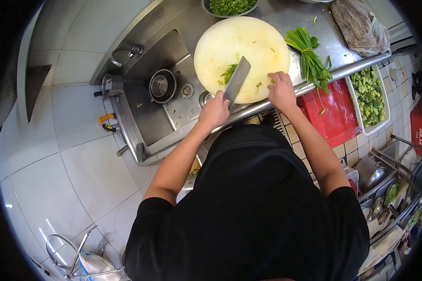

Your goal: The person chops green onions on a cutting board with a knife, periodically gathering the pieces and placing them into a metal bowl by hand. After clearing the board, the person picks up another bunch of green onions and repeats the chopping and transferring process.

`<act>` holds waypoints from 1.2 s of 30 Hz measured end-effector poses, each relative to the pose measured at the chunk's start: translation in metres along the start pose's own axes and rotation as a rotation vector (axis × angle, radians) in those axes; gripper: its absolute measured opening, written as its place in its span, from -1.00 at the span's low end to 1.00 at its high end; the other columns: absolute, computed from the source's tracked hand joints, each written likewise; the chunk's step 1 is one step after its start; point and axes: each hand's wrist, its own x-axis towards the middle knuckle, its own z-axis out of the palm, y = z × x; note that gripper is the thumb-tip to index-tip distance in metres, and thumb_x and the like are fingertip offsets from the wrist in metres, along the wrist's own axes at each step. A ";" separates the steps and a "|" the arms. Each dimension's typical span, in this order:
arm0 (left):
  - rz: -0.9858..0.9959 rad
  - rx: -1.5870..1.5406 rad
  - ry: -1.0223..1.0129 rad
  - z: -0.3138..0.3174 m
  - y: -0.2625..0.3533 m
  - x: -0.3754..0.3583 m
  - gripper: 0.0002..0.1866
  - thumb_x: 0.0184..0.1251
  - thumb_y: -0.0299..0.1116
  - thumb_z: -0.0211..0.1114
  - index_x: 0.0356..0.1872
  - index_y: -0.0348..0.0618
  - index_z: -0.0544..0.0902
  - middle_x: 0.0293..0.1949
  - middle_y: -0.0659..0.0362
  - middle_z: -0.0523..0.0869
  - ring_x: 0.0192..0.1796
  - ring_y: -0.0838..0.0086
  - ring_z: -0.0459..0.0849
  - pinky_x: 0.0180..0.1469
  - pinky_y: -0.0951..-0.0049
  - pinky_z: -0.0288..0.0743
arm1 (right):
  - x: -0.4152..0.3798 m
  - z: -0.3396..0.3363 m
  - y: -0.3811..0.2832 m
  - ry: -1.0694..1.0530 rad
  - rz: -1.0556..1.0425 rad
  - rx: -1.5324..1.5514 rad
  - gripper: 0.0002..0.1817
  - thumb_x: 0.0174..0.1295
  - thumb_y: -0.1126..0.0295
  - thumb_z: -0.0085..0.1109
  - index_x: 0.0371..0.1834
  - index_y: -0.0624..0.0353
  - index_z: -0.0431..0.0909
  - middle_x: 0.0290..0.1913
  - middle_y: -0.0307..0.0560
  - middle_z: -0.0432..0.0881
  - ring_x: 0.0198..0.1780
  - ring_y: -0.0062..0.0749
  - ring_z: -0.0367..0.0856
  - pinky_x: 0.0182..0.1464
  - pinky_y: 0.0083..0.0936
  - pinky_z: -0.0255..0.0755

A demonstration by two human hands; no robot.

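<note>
My left hand (214, 111) is closed round the handle of a cleaver (238, 77), its blade lying over the round pale cutting board (241, 40). Chopped greens (228, 73) sit against the left side of the blade. At the board's right edge is my right hand (282, 91), thumb and index finger apart, with a tiny green bit between them on the board. Small cut pieces (259, 85) lie between the blade and this hand. A bunch of long green leaves (309, 58) rests on the steel counter, right of the board.
A sink (147, 112) with a metal pot (163, 85) is at left, below a faucet (126, 52). Behind the board stands a bowl of chopped greens (232, 6). A plastic bag (359, 28), red tray (330, 112) and white tray of green vegetables (368, 96) are at right.
</note>
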 end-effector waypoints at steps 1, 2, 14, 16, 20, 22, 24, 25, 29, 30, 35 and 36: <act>0.020 -0.010 0.008 -0.003 -0.003 0.003 -0.70 0.49 -0.25 0.08 0.01 -0.29 0.44 -0.22 -0.35 0.69 -0.08 -0.26 0.67 0.04 -0.15 0.50 | 0.002 0.008 0.001 0.007 -0.001 -0.007 -0.61 0.11 0.55 0.26 0.06 0.18 0.59 0.04 0.07 0.57 0.09 0.03 0.51 0.19 -0.18 0.41; 0.028 -0.011 0.012 -0.005 -0.004 0.005 -0.70 0.49 -0.25 0.08 0.01 -0.29 0.44 -0.22 -0.35 0.69 -0.08 -0.26 0.67 0.04 -0.15 0.50 | 0.004 0.019 0.001 -0.061 0.012 0.006 -0.61 0.12 0.55 0.26 0.07 0.17 0.59 0.05 0.09 0.56 0.07 0.01 0.53 0.17 -0.18 0.44; 0.169 0.086 -0.039 -0.020 -0.012 0.010 -0.72 0.49 -0.27 0.08 0.00 -0.28 0.41 -0.27 -0.35 0.68 -0.11 -0.27 0.67 -0.01 -0.19 0.48 | 0.015 0.016 -0.033 -0.040 0.124 0.157 -0.73 0.15 0.59 0.15 -0.06 0.21 0.62 -0.11 0.11 0.66 0.04 0.02 0.59 0.12 -0.17 0.48; 0.165 0.096 -0.047 -0.021 -0.010 0.007 -0.74 0.49 -0.27 0.05 0.01 -0.25 0.42 -0.26 -0.31 0.71 -0.12 -0.19 0.71 -0.01 -0.16 0.51 | 0.018 0.022 -0.033 -0.071 0.111 0.161 -0.79 0.19 0.54 0.17 -0.11 0.20 0.63 -0.16 0.08 0.70 0.03 0.02 0.59 0.11 -0.17 0.48; 0.179 0.114 -0.046 -0.026 -0.007 0.001 -0.75 0.50 -0.28 0.04 0.00 -0.23 0.41 -0.29 -0.30 0.71 -0.14 -0.19 0.72 -0.04 -0.17 0.51 | 0.026 0.033 -0.035 -0.108 0.080 0.132 -0.88 0.17 0.49 0.23 -0.23 0.21 0.64 -0.22 0.09 0.67 -0.05 0.03 0.60 0.03 -0.17 0.50; 0.182 0.099 -0.071 -0.034 -0.003 -0.005 -0.73 0.50 -0.26 0.06 0.00 -0.27 0.41 -0.30 -0.34 0.68 -0.15 -0.26 0.68 -0.04 -0.22 0.48 | 0.027 0.030 -0.035 -0.115 0.031 0.079 -0.87 0.20 0.46 0.22 -0.21 0.19 0.65 -0.20 0.06 0.66 -0.03 -0.01 0.61 0.05 -0.19 0.51; 0.175 0.126 -0.075 -0.033 -0.008 -0.010 -0.73 0.50 -0.26 0.06 0.00 -0.26 0.41 -0.32 -0.34 0.68 -0.16 -0.26 0.68 -0.06 -0.22 0.48 | 0.023 0.031 -0.035 -0.132 -0.011 0.032 -0.86 0.23 0.42 0.20 -0.19 0.17 0.66 -0.18 0.04 0.66 -0.01 -0.04 0.61 0.07 -0.22 0.52; 0.173 0.153 -0.071 -0.032 -0.009 -0.010 -0.73 0.50 -0.26 0.06 -0.01 -0.26 0.41 -0.33 -0.33 0.69 -0.18 -0.27 0.68 -0.07 -0.23 0.48 | 0.024 0.032 -0.035 -0.118 -0.042 0.021 -0.86 0.24 0.41 0.19 -0.20 0.17 0.66 -0.18 0.03 0.65 -0.02 -0.05 0.61 0.07 -0.22 0.52; 0.182 0.196 -0.060 -0.023 -0.009 -0.001 -0.78 0.43 -0.35 0.07 -0.02 -0.23 0.42 -0.34 -0.30 0.70 -0.20 -0.21 0.73 -0.14 -0.19 0.53 | 0.026 0.035 -0.035 -0.146 -0.079 -0.029 -0.84 0.26 0.37 0.14 -0.24 0.20 0.65 -0.19 0.03 0.63 -0.05 -0.06 0.61 0.07 -0.22 0.53; 0.196 0.204 -0.051 -0.030 -0.005 -0.004 -0.78 0.43 -0.35 0.06 -0.02 -0.23 0.42 -0.34 -0.31 0.70 -0.20 -0.21 0.73 -0.14 -0.19 0.53 | 0.027 0.035 -0.037 -0.150 -0.077 -0.023 -0.84 0.26 0.37 0.14 -0.24 0.20 0.65 -0.19 0.03 0.63 -0.05 -0.06 0.61 0.07 -0.22 0.53; 0.154 0.180 -0.033 -0.019 -0.010 -0.003 -0.75 0.49 -0.28 0.07 -0.03 -0.26 0.41 -0.35 -0.33 0.69 -0.22 -0.30 0.67 -0.10 -0.24 0.49 | 0.028 0.030 -0.038 -0.170 -0.118 -0.046 -0.82 0.27 0.36 0.10 -0.28 0.24 0.63 -0.21 0.05 0.62 -0.06 -0.06 0.61 0.05 -0.20 0.53; 0.173 0.190 -0.035 -0.026 -0.006 -0.003 -0.75 0.49 -0.28 0.07 -0.02 -0.26 0.41 -0.34 -0.34 0.68 -0.21 -0.30 0.67 -0.10 -0.24 0.49 | 0.029 0.031 -0.036 -0.168 -0.116 -0.040 -0.82 0.27 0.36 0.10 -0.28 0.24 0.63 -0.21 0.05 0.62 -0.06 -0.06 0.61 0.05 -0.20 0.53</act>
